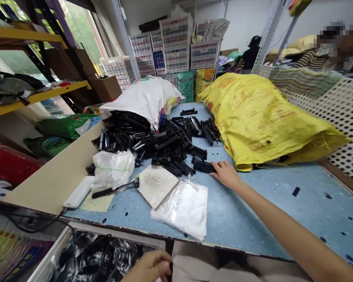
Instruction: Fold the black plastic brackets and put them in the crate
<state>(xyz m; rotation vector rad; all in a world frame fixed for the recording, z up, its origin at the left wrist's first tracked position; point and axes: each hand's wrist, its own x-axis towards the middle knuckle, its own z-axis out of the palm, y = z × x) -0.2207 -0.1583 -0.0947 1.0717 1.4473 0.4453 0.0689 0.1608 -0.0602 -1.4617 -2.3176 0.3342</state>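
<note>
My right hand reaches across the blue table and rests its fingers on a black plastic part at the near edge of a big heap of black plastic parts. The fingers lie fairly flat on the part, not wrapped round it. My left hand is low at the near table edge, fingers curled together above a bin lined with black plastic. What it holds, if anything, is hidden.
A white sack spills the heap. A yellow sack lies to the right. A small hammer, white tile, clear plastic bag and white phone lie near. People work at the back right.
</note>
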